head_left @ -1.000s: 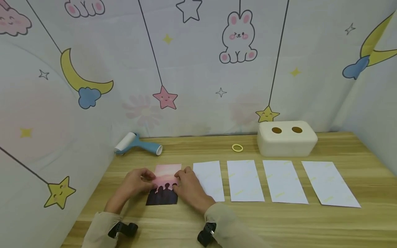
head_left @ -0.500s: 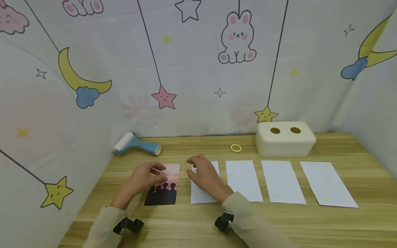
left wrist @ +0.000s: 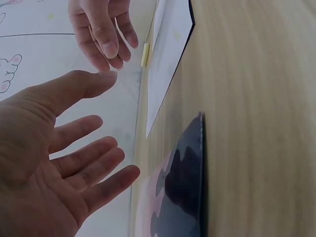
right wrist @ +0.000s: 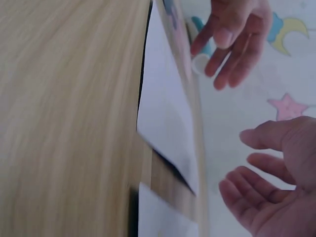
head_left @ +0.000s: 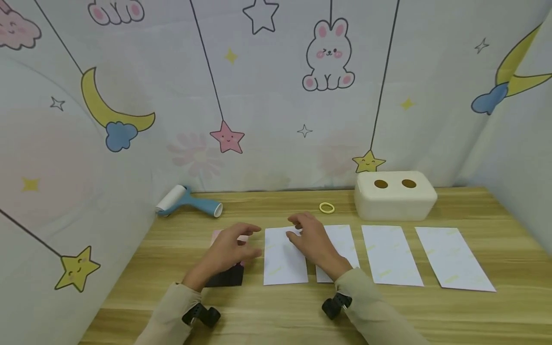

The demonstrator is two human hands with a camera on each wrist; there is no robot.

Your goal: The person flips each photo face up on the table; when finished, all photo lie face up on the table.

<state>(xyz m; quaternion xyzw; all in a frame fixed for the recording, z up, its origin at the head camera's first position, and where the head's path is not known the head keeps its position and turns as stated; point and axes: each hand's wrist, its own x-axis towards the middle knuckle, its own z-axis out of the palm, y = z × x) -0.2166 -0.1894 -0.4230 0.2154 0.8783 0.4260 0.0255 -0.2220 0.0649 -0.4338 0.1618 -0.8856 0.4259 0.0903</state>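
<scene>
A photo print (head_left: 227, 278), pink above with dark silhouettes below, lies picture side up at the left end of a row of cards. My left hand (head_left: 226, 249) hovers over it with loosely bent fingers and covers most of it. To its right lies a white card (head_left: 280, 263) with faint yellow marks. My right hand (head_left: 316, 244) is above the gap between this card and a second white card (head_left: 344, 239), hiding part of both. In the left wrist view, the left hand's fingers (left wrist: 94, 173) are spread and hold nothing. The right hand's fingers (right wrist: 252, 192) are also empty.
Two more white cards, one nearer (head_left: 390, 254) and one farther right (head_left: 453, 256), continue the row. Behind stand a blue-handled lint roller (head_left: 189, 201), a small yellow ring (head_left: 327, 208) and a cream box (head_left: 396, 196) with two holes. A patterned curtain (head_left: 267, 96) backs the wooden table.
Both hands have left the photo print's edges, risen and moved right. The left now passes over the print, the right over the white cards. The cards stay in place.
</scene>
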